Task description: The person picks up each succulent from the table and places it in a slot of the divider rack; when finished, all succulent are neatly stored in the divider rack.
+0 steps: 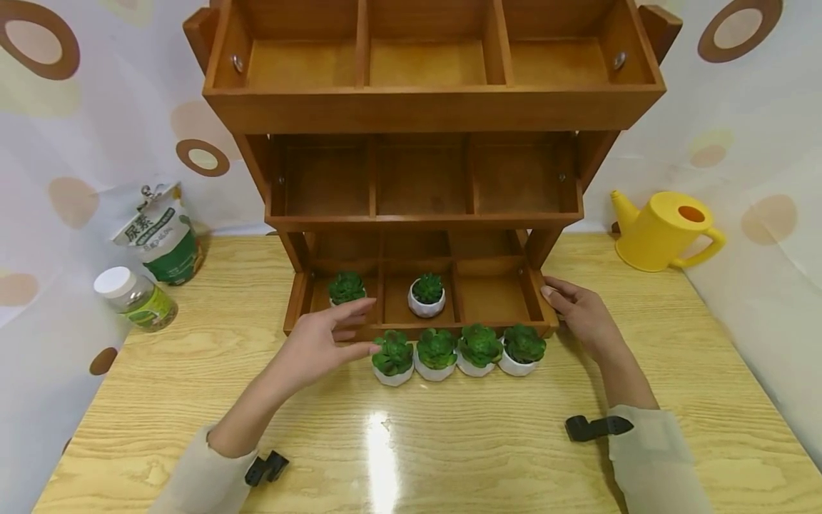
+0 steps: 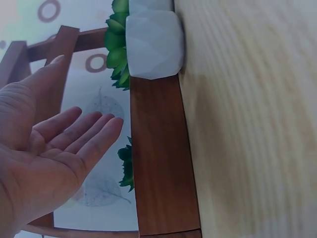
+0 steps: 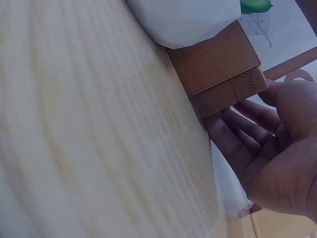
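Note:
In the head view my left hand (image 1: 321,348) hovers in front of the bottom tier of a brown wooden shelf (image 1: 424,221), its fingers spread and holding nothing. Its thumb tip overlaps the leftmost of several green potted succulents (image 1: 393,357) lined up along the shelf's front. My right hand (image 1: 581,314) rests against the right end of the bottom tier; in the right wrist view its fairly straight fingers (image 3: 237,141) touch the outer side wall (image 3: 228,91). Inside that tier, one succulent (image 1: 347,287) stands in the left compartment, partly hidden, and another (image 1: 427,295) in the middle one.
A yellow watering can (image 1: 661,232) stands at the back right of the wooden table (image 1: 481,450). At the back left are a green-and-white pouch (image 1: 165,239) and a white-capped jar (image 1: 138,300). The shelf's upper tiers (image 1: 433,111) overhang the bottom one.

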Available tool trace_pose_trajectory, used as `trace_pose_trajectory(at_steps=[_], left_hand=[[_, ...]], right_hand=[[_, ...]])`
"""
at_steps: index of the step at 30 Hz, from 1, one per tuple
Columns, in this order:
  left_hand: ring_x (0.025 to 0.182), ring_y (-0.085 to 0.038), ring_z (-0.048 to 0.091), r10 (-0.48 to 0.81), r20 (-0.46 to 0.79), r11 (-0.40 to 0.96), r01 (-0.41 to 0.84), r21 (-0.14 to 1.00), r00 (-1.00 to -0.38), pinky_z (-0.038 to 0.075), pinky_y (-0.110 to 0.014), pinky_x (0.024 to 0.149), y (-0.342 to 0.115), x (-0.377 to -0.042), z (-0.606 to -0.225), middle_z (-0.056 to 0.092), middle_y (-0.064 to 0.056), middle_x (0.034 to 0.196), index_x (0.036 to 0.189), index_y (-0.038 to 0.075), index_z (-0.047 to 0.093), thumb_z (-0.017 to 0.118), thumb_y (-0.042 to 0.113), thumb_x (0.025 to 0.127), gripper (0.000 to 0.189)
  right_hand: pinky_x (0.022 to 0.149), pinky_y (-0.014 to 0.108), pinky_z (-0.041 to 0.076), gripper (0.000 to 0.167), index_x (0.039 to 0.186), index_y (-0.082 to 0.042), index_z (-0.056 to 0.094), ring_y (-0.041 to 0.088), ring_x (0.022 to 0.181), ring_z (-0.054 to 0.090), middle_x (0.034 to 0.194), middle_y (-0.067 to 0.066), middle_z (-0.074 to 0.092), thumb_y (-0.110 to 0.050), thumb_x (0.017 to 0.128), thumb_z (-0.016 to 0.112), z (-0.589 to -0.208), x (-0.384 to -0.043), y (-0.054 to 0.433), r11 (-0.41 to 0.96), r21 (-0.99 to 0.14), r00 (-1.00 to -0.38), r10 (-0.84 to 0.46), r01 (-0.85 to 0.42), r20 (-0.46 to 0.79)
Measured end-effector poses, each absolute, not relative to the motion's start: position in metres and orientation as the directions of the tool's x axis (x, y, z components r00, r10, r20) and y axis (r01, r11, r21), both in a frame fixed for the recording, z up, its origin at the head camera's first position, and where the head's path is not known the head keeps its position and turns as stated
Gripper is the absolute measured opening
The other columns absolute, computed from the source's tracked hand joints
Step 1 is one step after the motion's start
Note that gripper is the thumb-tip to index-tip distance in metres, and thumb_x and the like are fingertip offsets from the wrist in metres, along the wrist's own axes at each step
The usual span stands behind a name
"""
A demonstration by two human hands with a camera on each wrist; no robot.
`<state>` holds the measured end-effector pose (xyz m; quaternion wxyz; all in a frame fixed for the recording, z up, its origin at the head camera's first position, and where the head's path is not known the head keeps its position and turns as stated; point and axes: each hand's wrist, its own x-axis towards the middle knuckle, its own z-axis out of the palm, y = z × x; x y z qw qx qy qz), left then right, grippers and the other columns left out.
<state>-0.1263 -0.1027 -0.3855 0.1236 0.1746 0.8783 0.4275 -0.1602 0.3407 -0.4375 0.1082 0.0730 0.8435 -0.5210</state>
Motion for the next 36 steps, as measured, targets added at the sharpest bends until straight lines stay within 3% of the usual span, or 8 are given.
trace_pose_trajectory(at_steps=[5, 11, 15, 21, 27, 30, 36], left_hand=[[0.124, -0.030, 0.065, 0.413, -0.076, 0.585, 0.201, 0.786, -0.907, 0.057, -0.042, 0.098, -0.104, -0.122, -0.389, 0.058, -0.004, 0.147, 0.151, 0.026, 0.050, 0.081, 0.041, 0.086, 0.074], [0.122, -0.025, 0.066, 0.440, -0.112, 0.558, 0.174, 0.811, -0.891, 0.056, -0.042, 0.098, -0.104, -0.120, -0.394, 0.066, -0.002, 0.136, 0.143, 0.022, 0.059, 0.083, 0.037, 0.085, 0.064], [0.120, -0.026, 0.067, 0.453, -0.146, 0.563, 0.155, 0.812, -0.879, 0.057, -0.041, 0.097, -0.105, -0.119, -0.398, 0.069, -0.003, 0.132, 0.143, 0.020, 0.058, 0.083, 0.036, 0.085, 0.064], [0.121, -0.026, 0.067, 0.457, -0.150, 0.552, 0.147, 0.821, -0.877, 0.058, -0.037, 0.095, -0.106, -0.119, -0.403, 0.067, -0.005, 0.135, 0.143, 0.019, 0.059, 0.083, 0.031, 0.086, 0.063], [0.120, -0.027, 0.068, 0.477, -0.167, 0.549, 0.143, 0.823, -0.863, 0.059, -0.036, 0.094, -0.104, -0.120, -0.408, 0.067, -0.008, 0.135, 0.144, 0.019, 0.058, 0.082, 0.032, 0.087, 0.064], [0.119, -0.026, 0.068, 0.482, -0.189, 0.561, 0.136, 0.817, -0.855, 0.059, -0.035, 0.093, -0.101, -0.120, -0.410, 0.068, -0.008, 0.134, 0.144, 0.021, 0.057, 0.082, 0.034, 0.086, 0.065], [0.120, -0.025, 0.068, 0.493, -0.230, 0.589, 0.128, 0.798, -0.839, 0.059, -0.036, 0.093, -0.097, -0.123, -0.411, 0.065, -0.008, 0.138, 0.147, 0.021, 0.055, 0.083, 0.036, 0.085, 0.070]], right_hand=[[0.084, 0.010, 0.052, 0.068, 0.160, -0.013, 0.031, 0.021, 0.128, 0.060, 0.157, 0.022, 0.043, -0.051, 0.106, 0.044, -0.438, -0.160, 0.341, 0.445, -0.865, -0.967, 0.010, 0.232, -0.254], [0.083, 0.011, 0.053, 0.068, 0.160, -0.010, 0.032, -0.003, 0.106, 0.063, 0.155, 0.024, 0.044, -0.049, 0.106, 0.046, -0.437, -0.160, 0.341, 0.431, -0.876, -0.972, 0.011, 0.218, -0.236], [0.083, 0.011, 0.053, 0.068, 0.159, -0.009, 0.032, -0.010, 0.099, 0.061, 0.155, 0.025, 0.044, -0.048, 0.106, 0.046, -0.436, -0.159, 0.340, 0.420, -0.884, -0.974, 0.002, 0.206, -0.226], [0.085, 0.009, 0.051, 0.069, 0.160, -0.009, 0.031, -0.004, 0.110, 0.061, 0.155, 0.023, 0.045, -0.049, 0.106, 0.045, -0.435, -0.157, 0.339, 0.438, -0.876, -0.974, -0.001, 0.203, -0.226], [0.086, 0.007, 0.049, 0.069, 0.160, -0.011, 0.032, 0.026, 0.132, 0.057, 0.155, 0.021, 0.046, -0.052, 0.105, 0.045, -0.435, -0.157, 0.339, 0.465, -0.859, -0.971, 0.010, 0.216, -0.239], [0.086, 0.008, 0.049, 0.069, 0.160, -0.012, 0.032, 0.029, 0.133, 0.056, 0.155, 0.020, 0.046, -0.053, 0.105, 0.045, -0.435, -0.158, 0.339, 0.464, -0.858, -0.970, 0.014, 0.221, -0.242], [0.085, 0.009, 0.050, 0.069, 0.160, -0.012, 0.031, 0.013, 0.124, 0.061, 0.156, 0.020, 0.045, -0.051, 0.105, 0.046, -0.436, -0.158, 0.340, 0.450, -0.865, -0.970, 0.008, 0.221, -0.244]])
